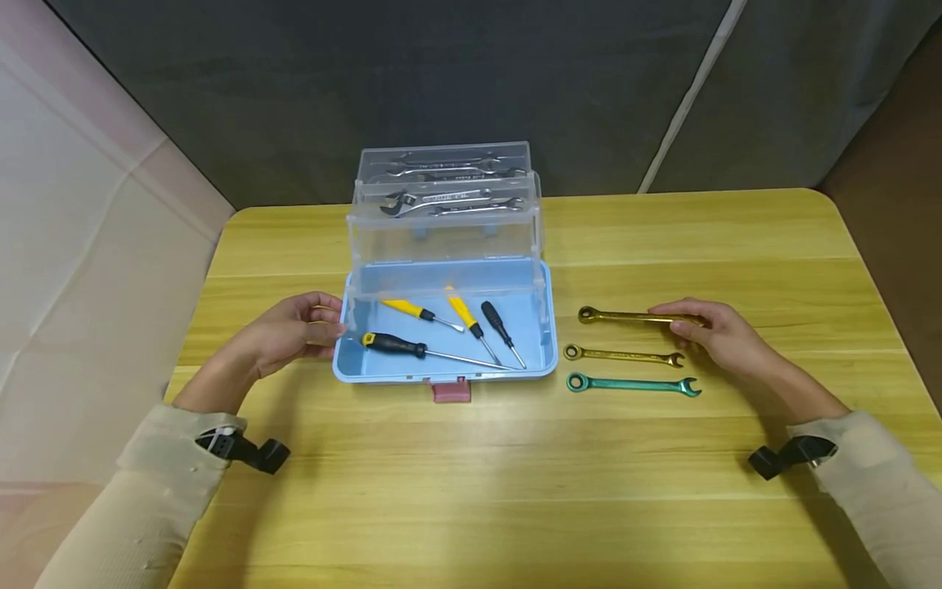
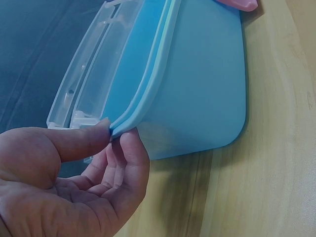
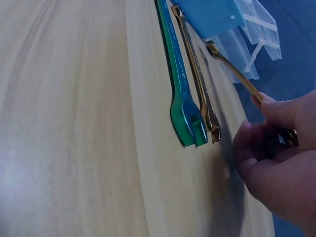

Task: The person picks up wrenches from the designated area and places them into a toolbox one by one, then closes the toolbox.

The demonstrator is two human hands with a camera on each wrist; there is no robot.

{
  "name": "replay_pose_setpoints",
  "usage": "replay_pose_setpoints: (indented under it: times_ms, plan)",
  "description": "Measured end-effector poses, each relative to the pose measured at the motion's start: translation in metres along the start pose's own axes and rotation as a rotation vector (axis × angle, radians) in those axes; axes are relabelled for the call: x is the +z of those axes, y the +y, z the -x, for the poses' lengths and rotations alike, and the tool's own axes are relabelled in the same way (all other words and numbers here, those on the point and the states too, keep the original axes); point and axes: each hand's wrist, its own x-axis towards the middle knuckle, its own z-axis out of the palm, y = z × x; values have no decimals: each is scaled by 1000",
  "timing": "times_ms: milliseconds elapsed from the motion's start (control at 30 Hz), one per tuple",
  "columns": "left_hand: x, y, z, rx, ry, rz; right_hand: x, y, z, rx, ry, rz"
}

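A blue toolbox stands open on the table, its clear trays raised at the back. At the box's left end, my left hand pinches the rim between thumb and fingers. My right hand holds a gold wrench by its right end, and the right wrist view shows the wrench lifted off the table. Nearer me lie a second gold wrench and a green wrench, side by side. The end of the held wrench is partly hidden by my fingers.
Inside the box lie a long black screwdriver, a small black screwdriver and two yellow-handled screwdrivers. Silver wrenches rest in the clear trays. A pink latch hangs at the box's front. Dark cloth stands behind the table.
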Motion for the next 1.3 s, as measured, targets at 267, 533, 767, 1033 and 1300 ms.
replay_pose_setpoints:
  times_ms: [267,533,767,1033,1300]
  plan:
    - [0,0,-1,-2,-4,3,-3,-8,-1,-57,87,18]
    - [-1,0,-1,-4,-9,2,-7,-21,-4,-85,120,-21]
    - [0,1,-1,-9,-9,11,-11,-39,-8,-97,127,-13]
    - [-1,0,-2,-11,-7,8,-7,-60,-20,-105,125,-14]
    - [-2,-1,-2,-20,-6,8,1,-76,-33,-133,118,-23]
